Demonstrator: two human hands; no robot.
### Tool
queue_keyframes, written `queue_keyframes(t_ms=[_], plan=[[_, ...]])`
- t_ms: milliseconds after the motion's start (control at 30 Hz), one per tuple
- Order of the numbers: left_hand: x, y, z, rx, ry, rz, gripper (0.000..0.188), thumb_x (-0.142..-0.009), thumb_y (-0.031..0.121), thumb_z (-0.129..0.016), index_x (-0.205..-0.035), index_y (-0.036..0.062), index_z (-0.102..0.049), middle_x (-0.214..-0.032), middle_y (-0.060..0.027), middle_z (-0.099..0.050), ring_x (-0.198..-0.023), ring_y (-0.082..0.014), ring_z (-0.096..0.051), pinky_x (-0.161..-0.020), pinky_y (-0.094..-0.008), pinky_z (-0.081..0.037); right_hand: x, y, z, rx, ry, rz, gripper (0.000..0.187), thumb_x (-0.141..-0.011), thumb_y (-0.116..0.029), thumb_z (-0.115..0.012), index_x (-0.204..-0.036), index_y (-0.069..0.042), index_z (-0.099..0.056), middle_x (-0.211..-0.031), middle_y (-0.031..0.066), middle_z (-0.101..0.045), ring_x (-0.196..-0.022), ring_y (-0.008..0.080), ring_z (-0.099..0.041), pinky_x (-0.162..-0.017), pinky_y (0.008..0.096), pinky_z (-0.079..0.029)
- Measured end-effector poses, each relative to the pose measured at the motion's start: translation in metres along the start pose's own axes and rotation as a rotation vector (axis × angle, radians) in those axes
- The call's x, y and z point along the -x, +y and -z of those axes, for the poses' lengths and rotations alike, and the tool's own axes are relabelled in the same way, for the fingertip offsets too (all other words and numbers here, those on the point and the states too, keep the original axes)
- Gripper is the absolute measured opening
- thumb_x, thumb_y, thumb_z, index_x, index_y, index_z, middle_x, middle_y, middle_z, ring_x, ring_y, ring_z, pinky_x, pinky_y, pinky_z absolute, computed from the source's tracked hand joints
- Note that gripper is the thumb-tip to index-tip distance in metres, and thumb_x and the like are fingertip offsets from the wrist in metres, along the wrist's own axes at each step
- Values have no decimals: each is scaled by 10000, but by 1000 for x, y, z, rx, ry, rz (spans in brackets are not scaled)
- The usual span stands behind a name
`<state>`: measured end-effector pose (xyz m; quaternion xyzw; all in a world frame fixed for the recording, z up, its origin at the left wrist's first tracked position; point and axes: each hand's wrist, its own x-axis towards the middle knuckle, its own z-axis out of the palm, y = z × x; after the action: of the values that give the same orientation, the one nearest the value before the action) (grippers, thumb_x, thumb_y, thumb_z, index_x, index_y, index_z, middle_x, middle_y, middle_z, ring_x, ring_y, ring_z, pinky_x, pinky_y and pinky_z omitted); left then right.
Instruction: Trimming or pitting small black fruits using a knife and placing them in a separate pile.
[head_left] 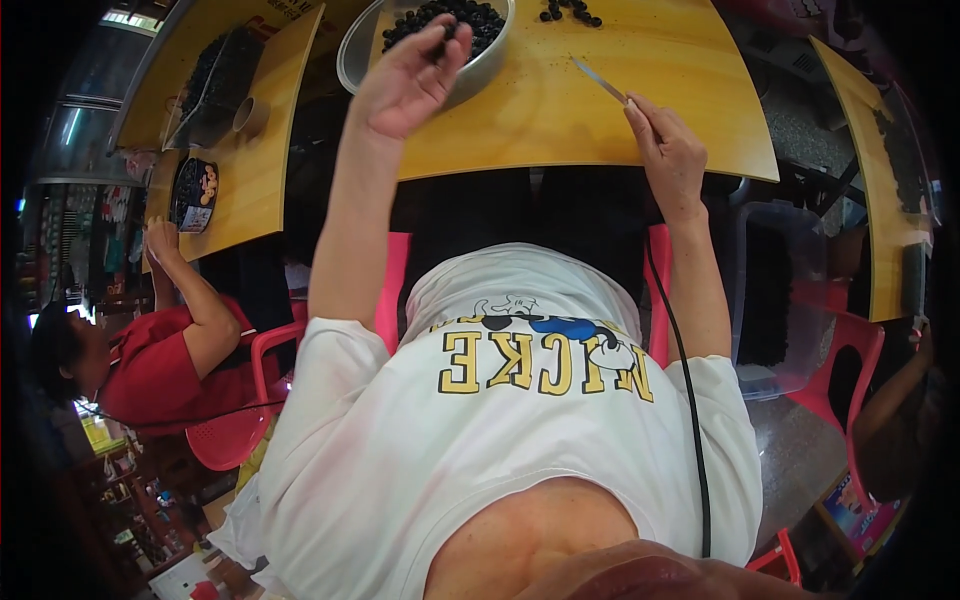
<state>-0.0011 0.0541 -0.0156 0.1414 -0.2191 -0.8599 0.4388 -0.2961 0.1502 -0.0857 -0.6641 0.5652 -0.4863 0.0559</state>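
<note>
My left hand [410, 80] reaches over the rim of a round metal bowl [352, 52] filled with small dark berries [470, 15], fingers bent around something dark at the bowl's edge; whether it grips a berry is unclear. My right hand [668, 150] rests on the yellow wooden table [690, 70] and holds a thin knife [598, 80], its blade pointing up and left. A small heap of dark berries [570, 12] lies on the table beyond the blade.
A person in a red shirt [150, 375] sits at the left on a red chair, a hand near a second yellow table [255, 190] bearing a dark tray [215, 80] and a round tin [195, 195]. A clear plastic bin [780, 300] stands right.
</note>
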Motion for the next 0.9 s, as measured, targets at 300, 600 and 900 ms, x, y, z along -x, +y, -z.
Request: queue_keyframes(t_ms=[300, 600, 900], plan=[[11, -103, 8, 37, 105, -27, 233, -910, 62, -569, -1115, -45, -541, -1055, -194, -586, -1045, -272, -598, -872, -305, -561, 0, 0, -3, -1, 5, 58, 216, -879, -203, -646, -1021, -47, -691, -675, 75, -579, -562, 137, -510, -530, 256, -409], [17, -109, -1, -31, 193, -12, 219, -900, 21, -569, -1110, -37, -550, -1023, -151, -602, -913, -187, -615, -822, -241, -546, 0, 2, -3, -13, 40, 92, 212, -873, -197, -654, -1016, -45, -694, -647, 64, -571, -551, 134, -518, -519, 251, -404], [25, -111, -3, -25, 101, -5, 184, -889, 12, -576, -1068, -11, -541, -1018, -138, -604, -929, -187, -624, -802, -247, -550, 5, -31, 8, -136, -79, 394, 278, -783, -161, -727, -1041, -64, -689, -651, 62, -578, -508, 147, -523, -466, 255, -401]])
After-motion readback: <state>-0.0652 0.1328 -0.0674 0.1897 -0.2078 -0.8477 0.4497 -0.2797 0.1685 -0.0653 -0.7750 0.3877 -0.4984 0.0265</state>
